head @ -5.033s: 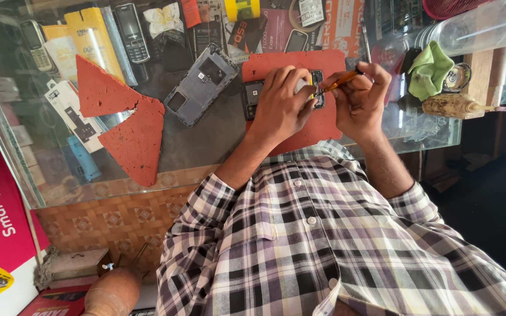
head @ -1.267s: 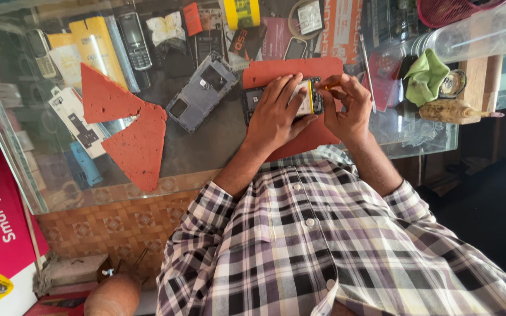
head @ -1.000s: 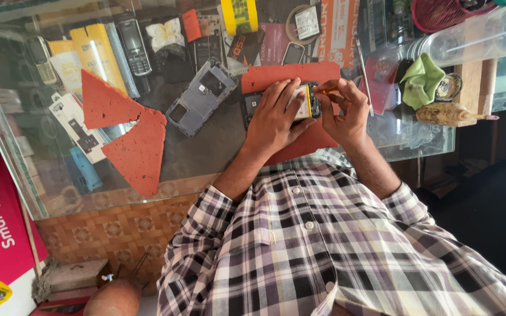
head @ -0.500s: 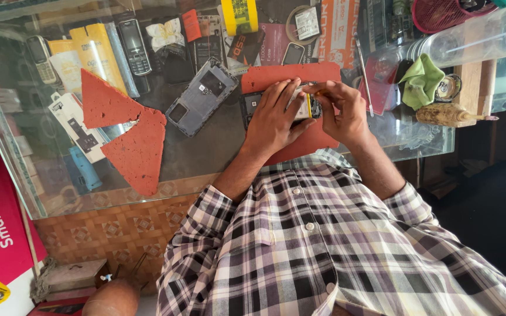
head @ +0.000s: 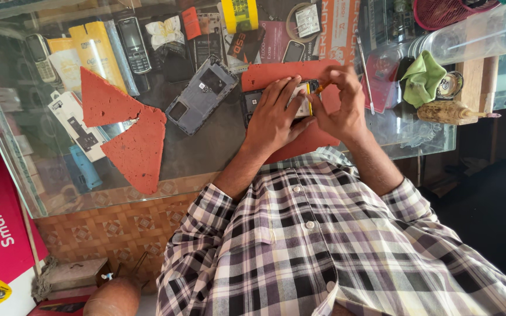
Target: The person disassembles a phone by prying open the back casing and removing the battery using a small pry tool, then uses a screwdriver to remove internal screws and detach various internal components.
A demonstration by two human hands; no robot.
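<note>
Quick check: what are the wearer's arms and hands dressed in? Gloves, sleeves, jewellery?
Both hands are bare: left hand and right hand show no gloves, and no rings or watch that I can make out. The forearms are uncovered. The checked shirt, in white, black, grey and mauve with white buttons, has its sleeves rolled up near the elbows.

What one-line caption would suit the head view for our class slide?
Left hand steadies an opened phone on a red mat while the right hand works on it with an orange-handled tool.
</note>
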